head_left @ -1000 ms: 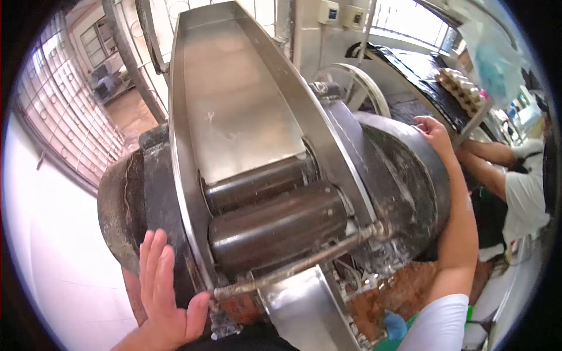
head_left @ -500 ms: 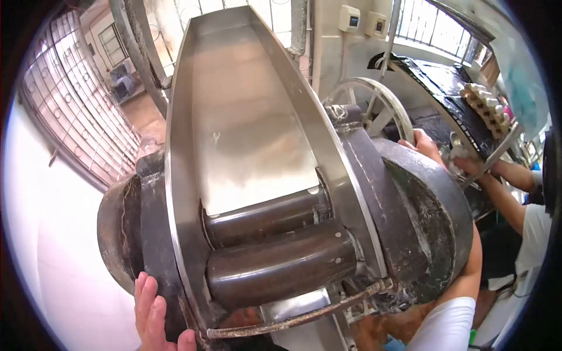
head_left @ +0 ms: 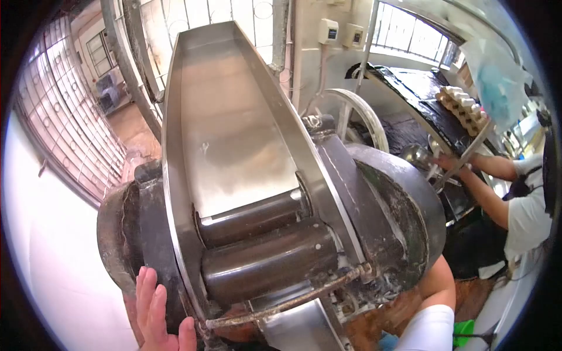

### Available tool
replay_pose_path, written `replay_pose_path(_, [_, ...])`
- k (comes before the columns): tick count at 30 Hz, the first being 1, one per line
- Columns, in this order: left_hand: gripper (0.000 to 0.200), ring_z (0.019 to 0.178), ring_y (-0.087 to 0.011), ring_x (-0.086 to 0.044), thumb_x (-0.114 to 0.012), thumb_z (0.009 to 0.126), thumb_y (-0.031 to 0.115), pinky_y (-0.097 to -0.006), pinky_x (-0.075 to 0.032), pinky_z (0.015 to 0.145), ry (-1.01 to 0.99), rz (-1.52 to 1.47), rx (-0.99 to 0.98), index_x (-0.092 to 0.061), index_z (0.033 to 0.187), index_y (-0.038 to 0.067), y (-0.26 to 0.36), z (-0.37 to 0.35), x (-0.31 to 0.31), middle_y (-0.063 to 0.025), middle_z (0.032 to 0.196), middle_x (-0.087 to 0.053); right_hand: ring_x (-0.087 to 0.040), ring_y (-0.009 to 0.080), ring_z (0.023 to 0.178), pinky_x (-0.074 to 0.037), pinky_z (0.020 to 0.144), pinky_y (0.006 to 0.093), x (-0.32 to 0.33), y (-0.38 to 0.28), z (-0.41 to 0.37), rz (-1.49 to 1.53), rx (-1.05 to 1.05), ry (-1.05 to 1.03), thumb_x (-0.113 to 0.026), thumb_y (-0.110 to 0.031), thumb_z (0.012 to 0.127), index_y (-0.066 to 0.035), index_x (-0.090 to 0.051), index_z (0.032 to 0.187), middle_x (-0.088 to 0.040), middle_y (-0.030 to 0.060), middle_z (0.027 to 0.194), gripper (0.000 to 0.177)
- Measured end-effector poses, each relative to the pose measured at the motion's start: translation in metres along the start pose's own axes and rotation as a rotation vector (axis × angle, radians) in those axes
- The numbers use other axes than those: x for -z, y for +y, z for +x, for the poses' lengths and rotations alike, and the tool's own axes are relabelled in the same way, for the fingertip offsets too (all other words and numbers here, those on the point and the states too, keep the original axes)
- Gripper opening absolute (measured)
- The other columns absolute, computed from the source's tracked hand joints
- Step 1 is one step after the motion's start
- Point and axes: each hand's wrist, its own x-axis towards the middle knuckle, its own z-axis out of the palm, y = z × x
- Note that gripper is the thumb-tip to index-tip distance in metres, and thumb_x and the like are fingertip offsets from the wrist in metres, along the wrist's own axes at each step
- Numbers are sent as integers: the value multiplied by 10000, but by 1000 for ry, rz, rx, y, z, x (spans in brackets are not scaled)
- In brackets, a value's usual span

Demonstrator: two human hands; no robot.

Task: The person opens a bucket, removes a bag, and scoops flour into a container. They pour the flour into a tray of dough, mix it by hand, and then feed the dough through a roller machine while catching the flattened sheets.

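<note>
A machine with a long metal chute (head_left: 234, 123) and two dark steel rollers (head_left: 269, 263) fills the middle of the view. My left hand (head_left: 155, 310) is at the lower left beside the machine's dark side frame, fingers spread and holding nothing. On the right, my right arm reaches behind the rounded dark guard (head_left: 404, 199); the hand itself is hidden there. A spoked wheel (head_left: 374, 123) stands behind that guard. Across the front of the rollers runs a rusty rod (head_left: 287, 319).
At the right a co-worker (head_left: 492, 193) handles a metal bowl (head_left: 417, 155) beside a dark table. Egg trays (head_left: 462, 108) rest on that table (head_left: 404, 82). A barred gate (head_left: 64, 111) stands at the left, and a green object (head_left: 463, 332) lies low at the right.
My right hand, earlier visible at the wheel's rim, is now hidden behind the guard. The view has shifted, and the co-worker's metal bowl shows more fully. My left hand remains spread.
</note>
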Motion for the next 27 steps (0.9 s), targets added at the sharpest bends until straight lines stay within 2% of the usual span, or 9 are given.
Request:
replay_pose_path(3, [644,1310,-508,-297,-569,850,197,-571,-229,1074,-26,-30,-17,-305,1377,-62,-8,-5,1,-340,1390,-330,-610,185,923,-459,817,303,9,3,-22,33,-9,23,-683,-183,812,21,-569,1123,-660,131,1000,389])
replay_pose_path(7, [632,1306,-510,-304,-566,838,165,-574,-236,1070,11,-71,-73,-314,1370,-64,-15,-7,-6,-338,1391,-330,-607,180,924,-458,819,299,32,5,-53,86,-31,57,-683,-175,809,23,-569,1126,-659,124,1005,391])
replay_pose_path(9, [599,1351,-436,-276,-511,862,157,-504,-185,1114,61,-67,-78,-311,1385,-56,-17,-11,-10,-291,1434,-308,-606,177,925,-457,821,296,49,5,-70,127,-57,64,-682,-171,808,24,-569,1128,-659,120,1008,391])
replay_pose_path(14, [565,1287,-482,-356,-570,826,164,-547,-265,1070,115,-53,-107,-407,1312,-73,-14,-7,-9,-320,1363,-390,-602,169,927,-456,824,291,79,-5,-118,198,-170,85,-681,-162,805,27,-569,1131,-658,110,1016,393])
replay_pose_path(16, [554,1285,-474,-365,-571,824,166,-540,-270,1071,124,-59,-118,-423,1302,-72,-15,-7,-9,-311,1360,-402,-585,161,943,-446,850,279,89,-7,-126,111,44,64,-676,-150,806,34,-560,1168,-643,74,1059,422])
replay_pose_path(17, [554,1289,-467,-365,-574,822,166,-537,-269,1072,126,-47,-116,-426,1302,-68,-15,-7,-10,-300,1366,-402,-585,161,943,-446,850,279,94,-13,-131,102,38,75,-676,-150,806,34,-560,1168,-643,74,1059,422])
replay_pose_path(19, [555,1292,-460,-364,-577,819,166,-534,-268,1074,135,-50,-118,-429,1302,-64,-14,-6,-10,-288,1372,-403,-580,162,961,-443,868,286,102,-27,-135,339,-79,14,-669,-120,806,32,-564,1172,-632,81,1098,410])
replay_pose_path(24, [579,1298,-449,-363,-590,809,189,-538,-259,1075,106,-31,-100,-428,1309,-54,-7,-4,-8,-264,1372,-418,-571,159,1021,-435,888,283,106,-37,-120,321,-63,-31,-672,-159,814,22,-560,1193,-633,80,1106,435])
replay_pose_path(27, [590,1299,-450,-360,-593,816,216,-540,-255,1074,67,2,-73,-425,1312,-55,-4,-4,-5,-263,1371,-421,-576,153,1011,-433,897,279,86,-29,-50,290,106,24,-665,-194,830,-9,-551,1219,-622,72,1137,444])
